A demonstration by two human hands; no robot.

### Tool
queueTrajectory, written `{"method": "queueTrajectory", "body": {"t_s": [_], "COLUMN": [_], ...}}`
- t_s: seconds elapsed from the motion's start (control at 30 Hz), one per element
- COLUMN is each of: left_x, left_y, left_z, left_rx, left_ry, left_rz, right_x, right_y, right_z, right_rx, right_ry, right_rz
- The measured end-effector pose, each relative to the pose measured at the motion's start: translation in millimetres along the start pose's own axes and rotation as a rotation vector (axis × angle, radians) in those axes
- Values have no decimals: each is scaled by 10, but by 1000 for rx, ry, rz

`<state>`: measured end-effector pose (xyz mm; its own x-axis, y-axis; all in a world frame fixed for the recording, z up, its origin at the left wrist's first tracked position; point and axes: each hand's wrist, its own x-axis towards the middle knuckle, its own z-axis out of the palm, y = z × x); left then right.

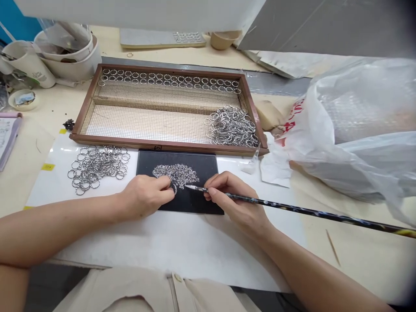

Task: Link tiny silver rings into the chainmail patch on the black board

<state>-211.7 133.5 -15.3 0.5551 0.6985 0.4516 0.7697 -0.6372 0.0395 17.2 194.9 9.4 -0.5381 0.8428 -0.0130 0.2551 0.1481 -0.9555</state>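
My left hand [147, 195] is closed in a pinch on a small silver ring [175, 189], mostly covered by the fingers. My right hand [238, 201] grips a long black patterned pencil [292, 208] with a white tip. That tip points left, just above the black mat [198, 201], close to the ring. Tiny shiny stones [178, 173] lie heaped on the mat between the hands. Left of the mat, a loose pile of silver rings [100, 167] rests on the white sheet.
Behind the mat stands a wooden-framed mesh tray [169, 145]; rings line its back edge, and a ring heap [234, 125] fills its right corner. A plastic bag [351, 130] bulges at right. White tubs [69, 60] and a cup [30, 65] stand at back left. A thin stick [333, 247] lies at right.
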Motion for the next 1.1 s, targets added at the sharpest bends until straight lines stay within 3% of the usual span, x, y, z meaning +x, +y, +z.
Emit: {"method": "queueTrajectory", "body": {"t_s": [0.43, 0.73, 1.1], "left_x": [5, -5, -2], "left_y": [8, 14, 3], "left_z": [-5, 12, -2], "left_rx": [-7, 5, 1], "left_ry": [-13, 12, -6], "left_rz": [5, 6, 7], "right_x": [-1, -13, -3], "right_y": [0, 62, 2], "right_z": [11, -3, 19], "right_rx": [-15, 205, 2], "right_ry": [-36, -107, 3], "right_rz": [-1, 2, 42]}}
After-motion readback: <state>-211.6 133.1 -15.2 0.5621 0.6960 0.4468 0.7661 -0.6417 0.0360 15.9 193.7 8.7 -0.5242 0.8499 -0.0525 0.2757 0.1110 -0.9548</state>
